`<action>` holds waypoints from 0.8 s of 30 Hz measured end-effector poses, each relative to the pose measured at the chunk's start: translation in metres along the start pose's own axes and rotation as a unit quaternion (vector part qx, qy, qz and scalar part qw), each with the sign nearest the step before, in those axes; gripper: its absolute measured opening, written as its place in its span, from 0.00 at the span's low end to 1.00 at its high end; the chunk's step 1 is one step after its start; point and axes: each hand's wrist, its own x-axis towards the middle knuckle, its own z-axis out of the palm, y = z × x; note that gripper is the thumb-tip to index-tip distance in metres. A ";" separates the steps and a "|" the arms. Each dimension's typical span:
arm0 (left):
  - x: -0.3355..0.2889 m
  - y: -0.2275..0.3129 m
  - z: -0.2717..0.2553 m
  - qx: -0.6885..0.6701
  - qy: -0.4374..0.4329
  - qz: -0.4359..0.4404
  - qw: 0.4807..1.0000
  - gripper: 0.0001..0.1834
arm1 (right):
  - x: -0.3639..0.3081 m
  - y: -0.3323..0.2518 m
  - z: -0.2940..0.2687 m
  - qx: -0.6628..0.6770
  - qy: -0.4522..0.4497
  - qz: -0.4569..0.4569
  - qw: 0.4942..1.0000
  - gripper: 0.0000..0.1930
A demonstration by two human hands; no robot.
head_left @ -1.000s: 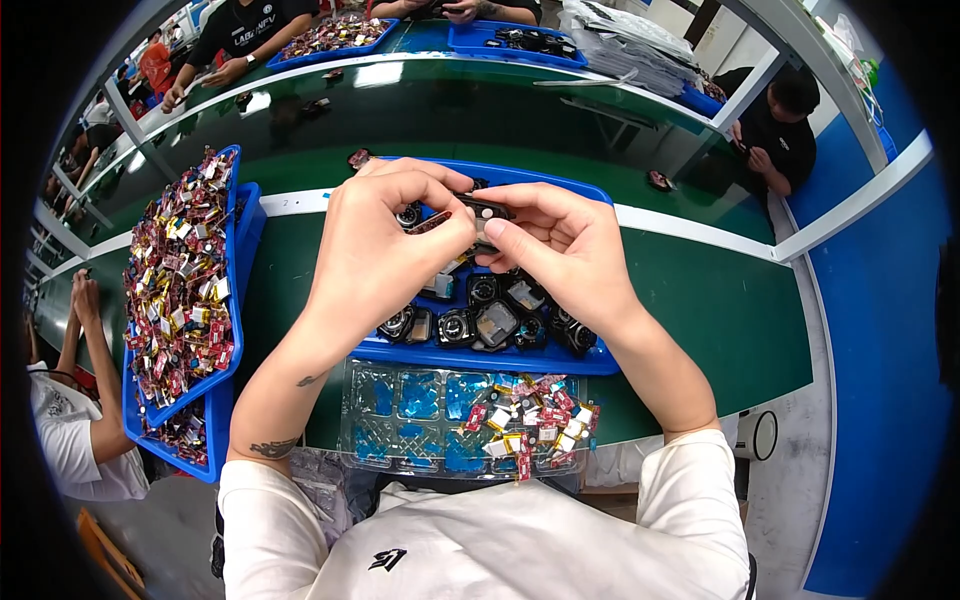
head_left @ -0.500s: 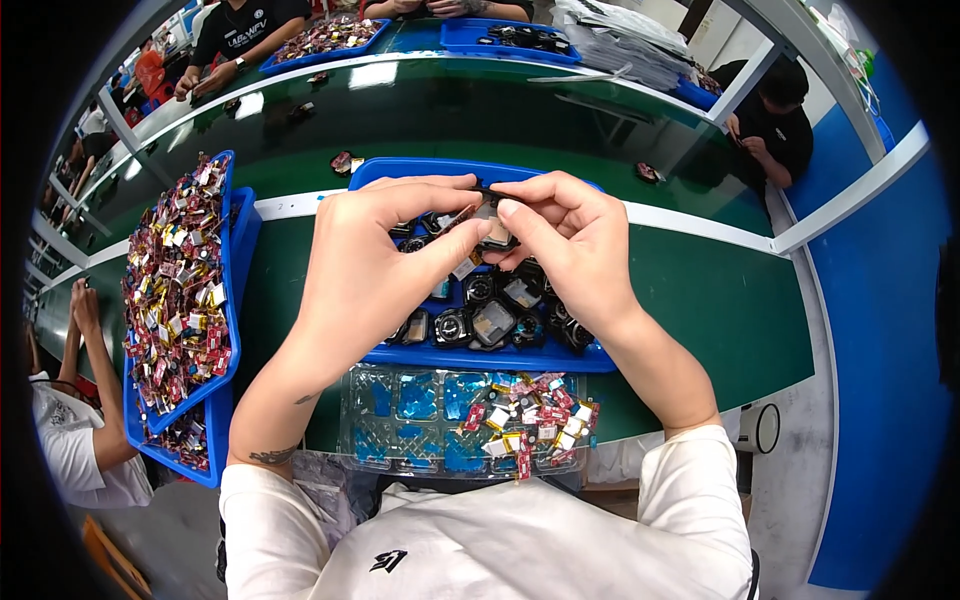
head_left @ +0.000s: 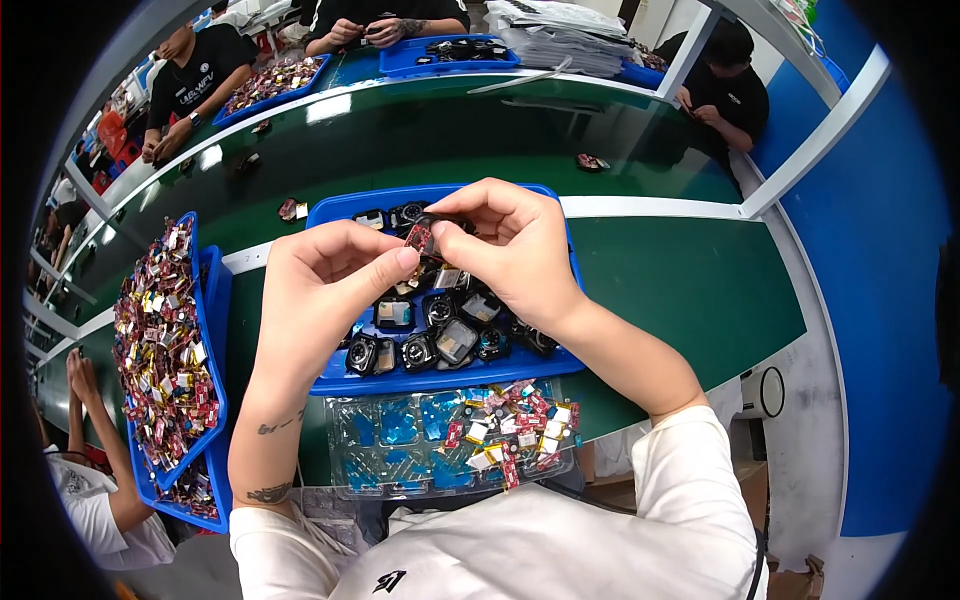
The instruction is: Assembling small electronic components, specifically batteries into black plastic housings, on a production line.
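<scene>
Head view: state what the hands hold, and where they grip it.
Both hands, left and right, pinch a small red-and-black component by its edges with fingertips.

The blue tray (head_left: pixel 340 382) looks like smooth plastic. Just below it, the clear blister tray (head_left: pixel 352 468) is glossy. The green table (head_left: pixel 660 290) shines.

Both hands are meeting above the middle tray (head_left: pixel 340 381), left hand (head_left: pixel 320 290) left of right hand (head_left: pixel 515 250), a small part (head_left: pixel 420 237) sitting pinched between their fingertips. Small casings (head_left: pixel 440 335) are lying in that tray, which is resting on the table (head_left: pixel 680 290). A clear blister tray (head_left: pixel 390 470) holding small components (head_left: pixel 510 430) is lying nearer the person, just before the middle tray. Two stacked side trays (head_left: pixel 215 330), heaped with more components, are lying well to the left.
</scene>
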 end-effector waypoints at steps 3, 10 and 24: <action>0.001 0.000 0.001 -0.006 0.002 -0.018 1.000 0.06 | -0.001 -0.005 0.001 -0.003 0.000 -0.015 1.000 0.08; 0.006 -0.008 0.001 0.036 0.062 0.016 0.997 0.08 | -0.002 -0.008 0.001 -0.040 -0.016 -0.032 0.999 0.10; 0.165 -0.056 -0.021 0.294 0.086 0.030 0.952 0.15 | 0.040 -0.040 -0.073 -0.197 0.188 -0.209 0.939 0.06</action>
